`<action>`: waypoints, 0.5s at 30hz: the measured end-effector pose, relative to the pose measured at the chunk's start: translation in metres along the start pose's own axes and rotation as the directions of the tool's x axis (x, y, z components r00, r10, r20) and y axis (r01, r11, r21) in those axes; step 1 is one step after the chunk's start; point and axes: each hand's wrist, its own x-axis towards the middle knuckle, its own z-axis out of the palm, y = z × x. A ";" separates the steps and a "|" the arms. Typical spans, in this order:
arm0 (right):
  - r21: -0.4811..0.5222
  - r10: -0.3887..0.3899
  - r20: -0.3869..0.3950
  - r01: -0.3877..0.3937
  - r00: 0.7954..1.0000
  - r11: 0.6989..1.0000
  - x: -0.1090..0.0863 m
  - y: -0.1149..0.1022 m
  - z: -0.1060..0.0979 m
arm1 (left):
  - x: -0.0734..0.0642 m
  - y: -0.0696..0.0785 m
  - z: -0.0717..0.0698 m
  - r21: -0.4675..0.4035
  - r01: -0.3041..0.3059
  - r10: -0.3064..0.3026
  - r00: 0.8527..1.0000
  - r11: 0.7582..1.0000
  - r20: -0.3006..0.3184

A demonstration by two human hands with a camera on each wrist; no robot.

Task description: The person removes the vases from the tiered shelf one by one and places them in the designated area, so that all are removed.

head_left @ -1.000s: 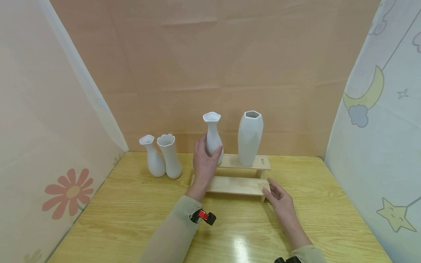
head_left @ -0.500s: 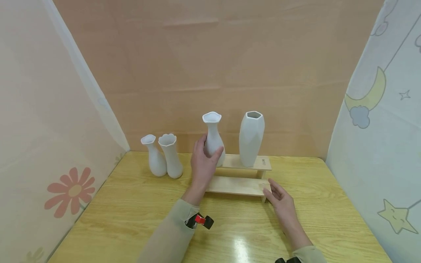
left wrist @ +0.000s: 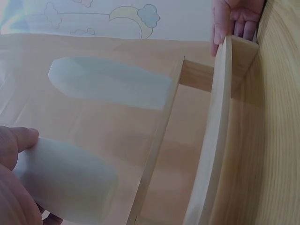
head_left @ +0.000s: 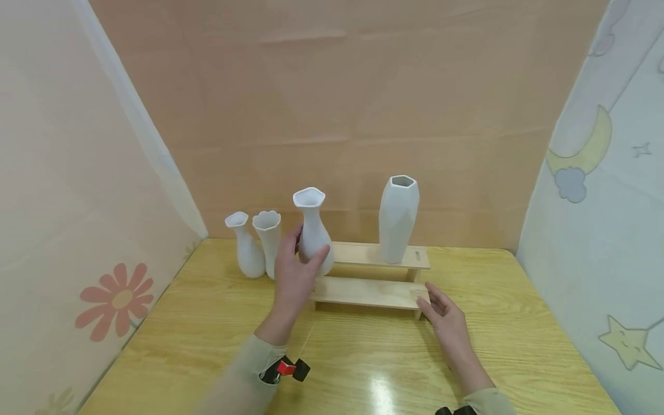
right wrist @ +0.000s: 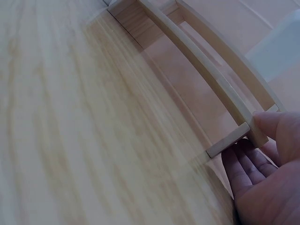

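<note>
My left hand [head_left: 295,276] grips a white vase [head_left: 313,239] with a narrow neck and flared rim, thumb on one side and fingers on the other. The vase is raised off the two-tier wooden stand [head_left: 368,292], by its left end; a gap shows between base and upper board in the left wrist view. My right hand [head_left: 445,317] holds the right end of the lower board, thumb [right wrist: 269,124] against the board and fingers under it. A tall faceted white vase [head_left: 398,222] stands upright on the upper board's right part.
Left of the stand, a white vase with a narrow neck [head_left: 249,253] and one with a scalloped rim [head_left: 268,236] stand close together on the wooden table [head_left: 207,323]. The left hand partly covers the scalloped one. A peach cloth [head_left: 363,115] hangs behind.
My left hand has lifted the flared-rim vase off the upper board and moved it left and nearer to me. My right hand keeps its place on the stand.
</note>
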 end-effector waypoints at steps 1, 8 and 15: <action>-0.001 0.003 -0.001 -0.003 1.000 1.000 0.000 0.000 0.000 | -0.001 -0.002 -0.004 0.000 0.003 -0.003 1.000 1.000 -0.001; -0.001 0.021 -0.003 -0.021 1.000 1.000 0.001 0.001 -0.002 | -0.008 -0.018 -0.030 0.002 0.025 -0.025 1.000 1.000 0.002; 0.014 0.018 0.006 -0.018 1.000 1.000 0.006 0.003 -0.001 | -0.018 -0.040 -0.052 0.084 0.063 -0.061 0.998 0.994 -0.028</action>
